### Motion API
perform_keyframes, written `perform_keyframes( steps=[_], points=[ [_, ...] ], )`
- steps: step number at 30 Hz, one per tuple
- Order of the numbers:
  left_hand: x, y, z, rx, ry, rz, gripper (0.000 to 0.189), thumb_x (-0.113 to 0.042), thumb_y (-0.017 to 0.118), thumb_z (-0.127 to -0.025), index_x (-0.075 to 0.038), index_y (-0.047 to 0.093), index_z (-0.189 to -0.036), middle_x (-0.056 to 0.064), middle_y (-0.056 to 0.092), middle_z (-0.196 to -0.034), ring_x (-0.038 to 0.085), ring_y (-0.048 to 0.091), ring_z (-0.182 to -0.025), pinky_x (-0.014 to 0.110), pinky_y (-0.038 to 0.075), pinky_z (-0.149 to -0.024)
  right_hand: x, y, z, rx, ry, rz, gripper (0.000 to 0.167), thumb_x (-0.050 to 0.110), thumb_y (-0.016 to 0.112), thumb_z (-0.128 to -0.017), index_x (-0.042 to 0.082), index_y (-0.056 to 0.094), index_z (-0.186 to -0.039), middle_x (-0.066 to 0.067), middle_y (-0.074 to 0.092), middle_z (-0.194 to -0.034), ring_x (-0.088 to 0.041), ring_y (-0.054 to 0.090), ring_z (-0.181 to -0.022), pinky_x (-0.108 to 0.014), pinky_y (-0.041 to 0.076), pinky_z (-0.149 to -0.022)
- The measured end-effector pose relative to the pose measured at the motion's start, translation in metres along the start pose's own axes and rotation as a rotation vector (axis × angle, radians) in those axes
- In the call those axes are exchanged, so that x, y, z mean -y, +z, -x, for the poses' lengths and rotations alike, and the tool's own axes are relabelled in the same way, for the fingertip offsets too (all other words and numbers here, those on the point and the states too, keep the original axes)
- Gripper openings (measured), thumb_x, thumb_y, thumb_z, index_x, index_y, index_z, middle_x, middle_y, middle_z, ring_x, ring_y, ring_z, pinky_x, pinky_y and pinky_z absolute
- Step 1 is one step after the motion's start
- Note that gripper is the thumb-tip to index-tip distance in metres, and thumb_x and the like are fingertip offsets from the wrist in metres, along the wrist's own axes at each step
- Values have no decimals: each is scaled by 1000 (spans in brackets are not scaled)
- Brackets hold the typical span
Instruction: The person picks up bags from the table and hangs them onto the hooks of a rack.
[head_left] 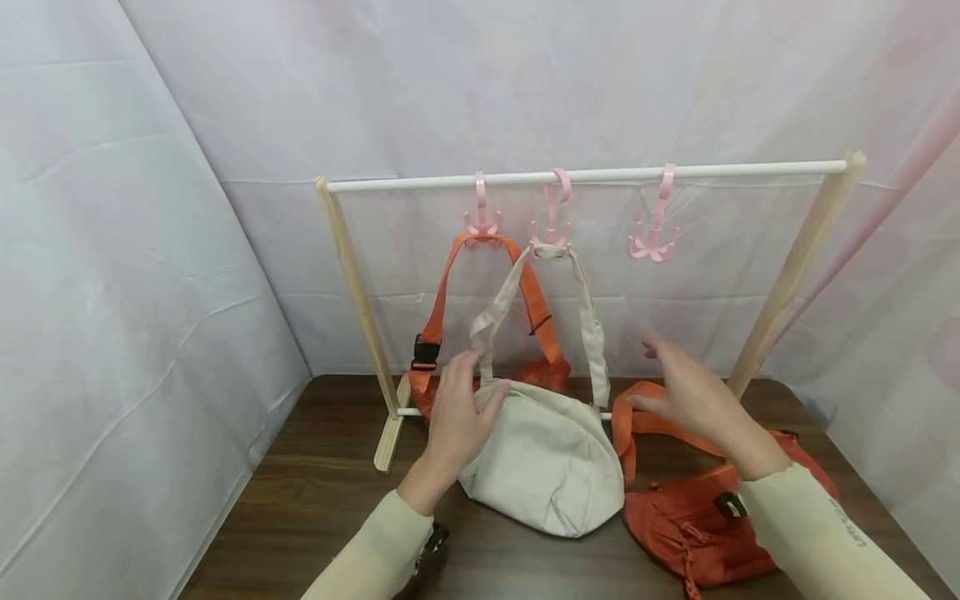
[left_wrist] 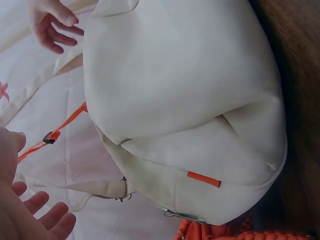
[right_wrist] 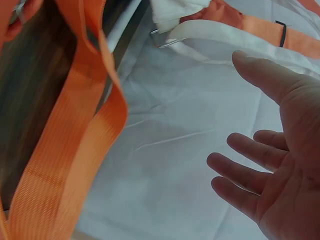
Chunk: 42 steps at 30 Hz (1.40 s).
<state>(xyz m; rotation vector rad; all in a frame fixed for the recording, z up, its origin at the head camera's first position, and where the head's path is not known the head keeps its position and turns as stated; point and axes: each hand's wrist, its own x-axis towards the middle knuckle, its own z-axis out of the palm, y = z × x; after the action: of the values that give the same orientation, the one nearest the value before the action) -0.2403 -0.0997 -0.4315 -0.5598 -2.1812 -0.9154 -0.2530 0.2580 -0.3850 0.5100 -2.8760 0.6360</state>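
Note:
A cream bag point(head_left: 542, 458) hangs by its strap point(head_left: 592, 333) from the middle pink hook point(head_left: 551, 221); its body is low over the table. Beside the bag's upper left side is my left hand point(head_left: 459, 417), fingers spread and holding nothing; the left wrist view shows the hand point(left_wrist: 35, 200) apart from the bag point(left_wrist: 185, 90). To the right of the bag, my right hand point(head_left: 693, 392) hovers with loose fingers and nothing in it. Below that hand, the orange strap point(head_left: 660, 417) of a red-orange bag point(head_left: 697, 517) lies on the table, partly behind my right sleeve.
Another orange bag point(head_left: 546, 375) hangs from the left pink hook point(head_left: 481, 208), partly behind the cream bag. A third pink hook point(head_left: 656, 225) hangs on the white rail point(head_left: 750, 170) of a wooden-legged rack. The brown table point(head_left: 300, 500) meets pale cloth walls.

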Motion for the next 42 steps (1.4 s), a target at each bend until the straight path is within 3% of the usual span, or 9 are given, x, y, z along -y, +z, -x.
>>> perform_keyframes(
  steps=[5,9,16,20,25,30,37,42],
  points=[
    [-1,0,5,64,-11,1,62,-28,80,-98,-4,53,-149,13,57,-144,27,56,-127,47,50,-103,-12,5,4,42,59,13,99,43,85,-91,-2,32,-162,-30,46,-156,-53,52,-133,-69,47,-99],
    [-2,1,9,113,-12,-3,62,-34,78,-99,-9,53,-150,9,56,-147,25,55,-130,47,50,-103,-23,7,7,73,92,11,101,48,84,-91,-1,31,-161,-30,43,-158,-53,50,-135,-70,47,-99],
    [-8,1,14,201,-18,-5,59,-40,77,-100,-12,55,-147,5,59,-140,23,57,-127,45,49,-105,-41,12,11,98,82,39,105,51,83,-91,-3,28,-163,-32,41,-159,-54,46,-138,-71,44,-101],
    [-9,3,18,246,-20,3,59,-40,77,-99,-13,55,-146,7,61,-136,22,57,-125,45,49,-104,-52,17,12,117,91,56,107,45,85,-91,-4,24,-164,-34,37,-160,-56,45,-138,-72,44,-101],
    [-9,10,24,245,36,9,57,-35,83,-95,-8,60,-140,4,63,-133,22,60,-121,44,52,-100,-66,22,15,137,86,64,107,40,86,-91,-6,21,-164,-39,36,-158,-59,45,-136,-73,44,-99],
    [-9,15,31,254,83,-33,56,-37,83,-94,-8,63,-136,3,65,-131,23,60,-126,46,49,-106,-76,30,18,140,73,55,110,30,90,-88,0,18,-165,-40,40,-154,-58,54,-128,-69,51,-92],
    [-9,14,38,310,65,-51,57,-42,80,-96,-10,61,-140,3,64,-134,20,59,-128,43,46,-110,-89,39,19,158,82,89,104,35,90,-87,-14,30,-156,-46,36,-153,-62,48,-129,-71,48,-94],
    [-8,12,40,312,63,-24,55,-40,80,-97,-11,61,-140,4,66,-128,19,60,-120,42,49,-104,-96,45,20,169,87,97,103,38,90,-86,-13,34,-155,-45,35,-155,-63,46,-130,-71,47,-95]
  ],
)
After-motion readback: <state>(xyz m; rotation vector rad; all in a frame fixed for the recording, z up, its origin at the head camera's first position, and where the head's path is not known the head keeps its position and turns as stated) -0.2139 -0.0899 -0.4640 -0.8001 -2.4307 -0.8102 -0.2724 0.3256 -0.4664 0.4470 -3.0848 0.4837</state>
